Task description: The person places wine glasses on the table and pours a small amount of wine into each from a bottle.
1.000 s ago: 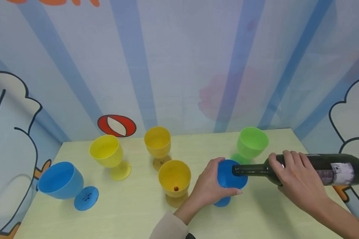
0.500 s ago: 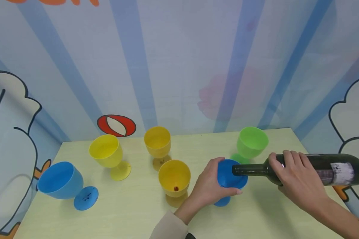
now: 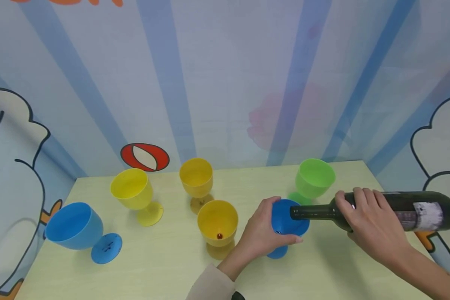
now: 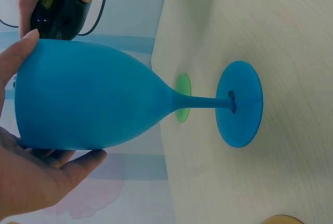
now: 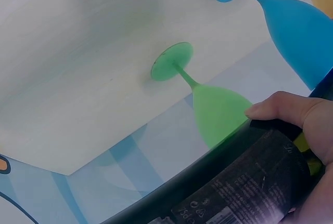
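My left hand [image 3: 260, 231] grips the bowl of a blue goblet [image 4: 99, 96] near its rim, thumb on one side and fingers on the other. The goblet stands upright, its round foot [image 4: 239, 104] low by the table. In my right hand [image 3: 375, 225] is a dark green wine bottle [image 3: 427, 210], held around its shoulder and body. The bottle lies nearly level, its mouth over the near right part of the goblet's opening. A printed label [image 5: 244, 182] shows on the bottle in the right wrist view. No stream of liquid is visible at the mouth.
A green goblet [image 3: 315, 179] stands just behind the blue one. To the left are two amber goblets, the nearer [image 3: 217, 223] with a small dark red drop inside, a yellow goblet [image 3: 132, 189] and another blue goblet [image 3: 75, 225]. A printed backdrop [image 3: 225, 83] rises behind the table [image 3: 153, 266].
The whole head view has shifted very slightly. Both hands, the bottle and the blue goblet keep the same places relative to each other.
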A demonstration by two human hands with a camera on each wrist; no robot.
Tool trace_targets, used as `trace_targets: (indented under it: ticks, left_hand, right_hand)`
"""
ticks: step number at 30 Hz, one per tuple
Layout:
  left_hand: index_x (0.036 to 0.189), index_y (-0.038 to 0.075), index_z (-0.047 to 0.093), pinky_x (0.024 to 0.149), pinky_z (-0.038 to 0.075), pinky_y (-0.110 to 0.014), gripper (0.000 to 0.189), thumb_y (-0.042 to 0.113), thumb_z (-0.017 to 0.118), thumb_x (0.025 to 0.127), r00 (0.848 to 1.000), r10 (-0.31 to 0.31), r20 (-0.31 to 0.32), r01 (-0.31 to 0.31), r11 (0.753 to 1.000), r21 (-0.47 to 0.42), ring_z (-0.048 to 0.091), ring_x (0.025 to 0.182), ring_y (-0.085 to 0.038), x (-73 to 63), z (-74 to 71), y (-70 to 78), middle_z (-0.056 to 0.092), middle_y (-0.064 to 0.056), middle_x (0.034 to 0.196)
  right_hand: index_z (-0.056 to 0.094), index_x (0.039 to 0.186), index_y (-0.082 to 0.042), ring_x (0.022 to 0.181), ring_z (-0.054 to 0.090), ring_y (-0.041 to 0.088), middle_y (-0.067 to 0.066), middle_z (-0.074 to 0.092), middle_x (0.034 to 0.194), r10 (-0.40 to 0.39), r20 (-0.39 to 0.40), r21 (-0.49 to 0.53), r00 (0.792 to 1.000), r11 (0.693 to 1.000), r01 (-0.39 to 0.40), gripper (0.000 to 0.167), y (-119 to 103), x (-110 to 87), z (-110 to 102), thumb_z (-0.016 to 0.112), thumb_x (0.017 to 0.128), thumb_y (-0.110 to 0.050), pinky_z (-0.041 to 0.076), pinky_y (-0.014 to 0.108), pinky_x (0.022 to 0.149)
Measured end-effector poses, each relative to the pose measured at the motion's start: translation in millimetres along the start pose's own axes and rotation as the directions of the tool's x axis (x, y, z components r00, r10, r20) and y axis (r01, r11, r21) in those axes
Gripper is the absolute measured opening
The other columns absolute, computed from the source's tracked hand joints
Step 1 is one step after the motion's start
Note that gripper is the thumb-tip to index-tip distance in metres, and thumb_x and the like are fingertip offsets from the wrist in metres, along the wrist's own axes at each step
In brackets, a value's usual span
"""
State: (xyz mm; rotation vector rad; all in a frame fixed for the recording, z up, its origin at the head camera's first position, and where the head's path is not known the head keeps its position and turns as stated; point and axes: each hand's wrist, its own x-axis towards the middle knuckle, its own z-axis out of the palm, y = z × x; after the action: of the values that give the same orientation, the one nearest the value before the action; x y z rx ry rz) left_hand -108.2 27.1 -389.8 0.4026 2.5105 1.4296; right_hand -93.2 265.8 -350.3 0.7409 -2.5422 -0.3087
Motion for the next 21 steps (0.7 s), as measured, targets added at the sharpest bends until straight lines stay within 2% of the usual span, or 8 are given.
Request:
trace_targets:
  ticks: [21]
  left_hand:
    - [0.137,0.021,0.034,0.086,0.046,-0.043,0.087,0.043,0.079,0.066,1.0,0.011,0.002,-0.011,1.0,-0.007,0.046,0.114,-0.024,0.5,-1.0,-2.1,0.041,-0.001,0.134]
  right_hand:
    - [0.039,0.102,0.0,0.08,0.05,0.046,0.03,0.047,0.086,0.001,0.012,-0.006,1.0,1.0,-0.001,0.09,-1.5,1.7,-1.7,0.091,0.031,-0.018,0.042,0.055,0.074]
